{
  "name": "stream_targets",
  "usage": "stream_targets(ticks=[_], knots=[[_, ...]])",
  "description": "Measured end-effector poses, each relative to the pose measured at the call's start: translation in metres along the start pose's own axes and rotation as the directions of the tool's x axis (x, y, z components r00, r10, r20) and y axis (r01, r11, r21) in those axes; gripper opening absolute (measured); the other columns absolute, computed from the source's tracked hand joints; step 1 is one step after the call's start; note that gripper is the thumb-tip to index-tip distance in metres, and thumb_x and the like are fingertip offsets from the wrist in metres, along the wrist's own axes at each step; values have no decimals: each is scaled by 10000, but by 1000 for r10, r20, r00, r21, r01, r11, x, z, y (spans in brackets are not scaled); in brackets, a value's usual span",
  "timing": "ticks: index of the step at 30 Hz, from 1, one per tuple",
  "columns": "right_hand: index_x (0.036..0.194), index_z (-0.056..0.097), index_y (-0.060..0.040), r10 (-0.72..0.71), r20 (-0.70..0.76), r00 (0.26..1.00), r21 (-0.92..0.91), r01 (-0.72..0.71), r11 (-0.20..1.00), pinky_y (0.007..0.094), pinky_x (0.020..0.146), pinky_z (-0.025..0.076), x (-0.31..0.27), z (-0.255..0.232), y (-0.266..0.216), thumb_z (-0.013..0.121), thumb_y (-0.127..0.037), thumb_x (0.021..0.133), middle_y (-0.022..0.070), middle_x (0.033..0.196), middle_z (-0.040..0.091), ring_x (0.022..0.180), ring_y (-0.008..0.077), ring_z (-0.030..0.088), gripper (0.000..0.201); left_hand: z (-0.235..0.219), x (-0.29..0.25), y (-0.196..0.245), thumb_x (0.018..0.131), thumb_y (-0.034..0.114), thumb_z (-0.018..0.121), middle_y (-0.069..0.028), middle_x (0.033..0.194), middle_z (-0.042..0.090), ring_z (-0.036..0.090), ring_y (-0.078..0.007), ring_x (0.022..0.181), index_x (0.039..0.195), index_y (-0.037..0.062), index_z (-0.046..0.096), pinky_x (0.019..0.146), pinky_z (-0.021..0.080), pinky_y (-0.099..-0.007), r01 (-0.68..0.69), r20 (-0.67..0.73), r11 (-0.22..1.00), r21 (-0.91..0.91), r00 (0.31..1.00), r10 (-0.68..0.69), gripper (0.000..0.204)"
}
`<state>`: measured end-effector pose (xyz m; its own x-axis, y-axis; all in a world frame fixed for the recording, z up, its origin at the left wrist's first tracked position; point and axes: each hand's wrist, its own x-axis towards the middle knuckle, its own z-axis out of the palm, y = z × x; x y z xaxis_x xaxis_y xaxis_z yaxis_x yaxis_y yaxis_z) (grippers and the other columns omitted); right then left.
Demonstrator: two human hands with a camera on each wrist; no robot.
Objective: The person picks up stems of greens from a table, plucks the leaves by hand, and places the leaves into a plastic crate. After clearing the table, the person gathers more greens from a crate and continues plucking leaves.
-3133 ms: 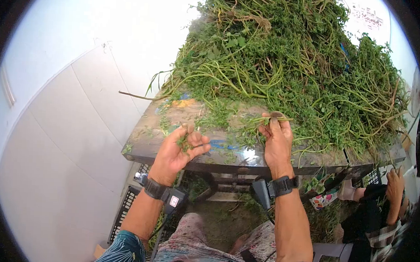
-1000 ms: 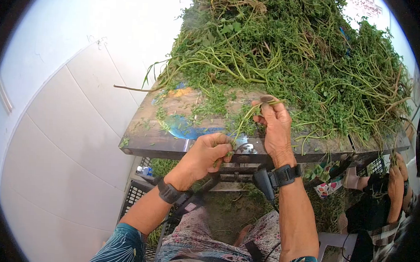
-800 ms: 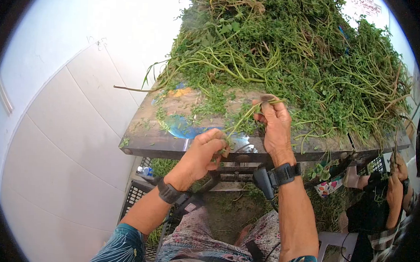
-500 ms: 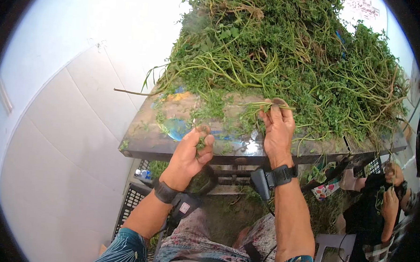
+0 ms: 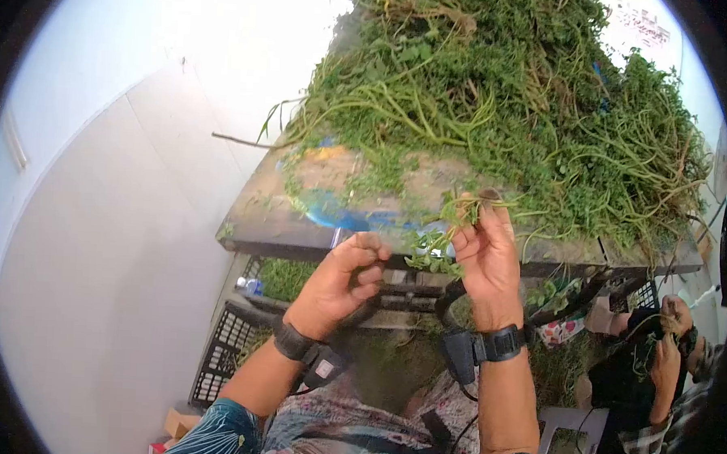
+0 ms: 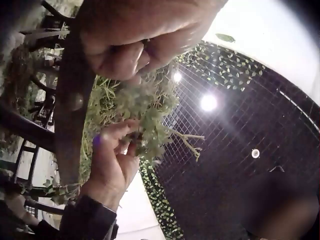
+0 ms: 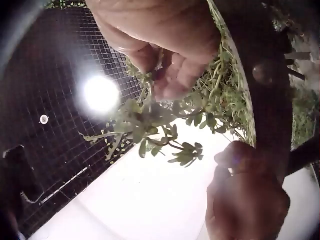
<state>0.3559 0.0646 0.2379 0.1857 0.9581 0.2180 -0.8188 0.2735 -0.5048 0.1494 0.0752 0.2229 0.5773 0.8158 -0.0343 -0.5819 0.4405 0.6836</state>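
Note:
The right hand (image 5: pixel 492 257) pinches a leafy green sprig (image 5: pixel 437 250) between thumb and fingers, just above the table's front edge. Stems stick out past its fingertips, and in the right wrist view the leaves (image 7: pixel 142 120) hang below the right hand (image 7: pixel 165 40). To its left, apart from the sprig, is the left hand (image 5: pixel 337 279) with fingers curled; nothing shows in it. From the left wrist camera, the left hand (image 6: pixel 145 37) appears curled above the right hand (image 6: pixel 110 167). A large heap of green plants (image 5: pixel 515 104) covers the back of the table (image 5: pixel 258 222).
Loose leaf bits lie on the tabletop. A black crate (image 5: pixel 224 351) stands below at the left, with greens (image 5: pixel 288 279) near it. At the lower right another person's hands (image 5: pixel 671 330) hold a stem. A grey stool (image 5: pixel 562 422) stands nearby.
The left hand was at the right hand's stems, moved away left with green bits in it, and now shows none. The right hand has turned and lowered slightly, with leaves hanging from it.

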Motion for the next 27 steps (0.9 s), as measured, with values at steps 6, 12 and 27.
stream_targets(ticks=[6,12,27], knots=[[1061,463,-38,100,-113,989,69,-92,993,346,786,496,-53,-2,26,534,-90,854,114,1000,582,864,223,596,225,0,-38,-39,864,168,527,2,905,504,374,-62,562,969,104,499,440,294,-176,10,-91,997,78,996,-3,127],[1046,517,-34,127,-189,974,-33,-136,990,327,811,471,-82,-13,52,552,-83,850,104,956,598,871,205,588,205,5,-60,-53,854,228,537,-7,1011,515,397,-35,591,1128,82,475,456,317,-173,-60,-220,960,275,968,124,317],[1059,488,-40,-30,-174,984,-247,-14,969,281,721,483,-95,-1,58,498,-178,898,83,943,592,862,173,588,213,-4,-59,-89,903,278,471,79,875,535,405,18,640,1067,87,547,523,321,-151,7,-77,786,618,996,51,263]])
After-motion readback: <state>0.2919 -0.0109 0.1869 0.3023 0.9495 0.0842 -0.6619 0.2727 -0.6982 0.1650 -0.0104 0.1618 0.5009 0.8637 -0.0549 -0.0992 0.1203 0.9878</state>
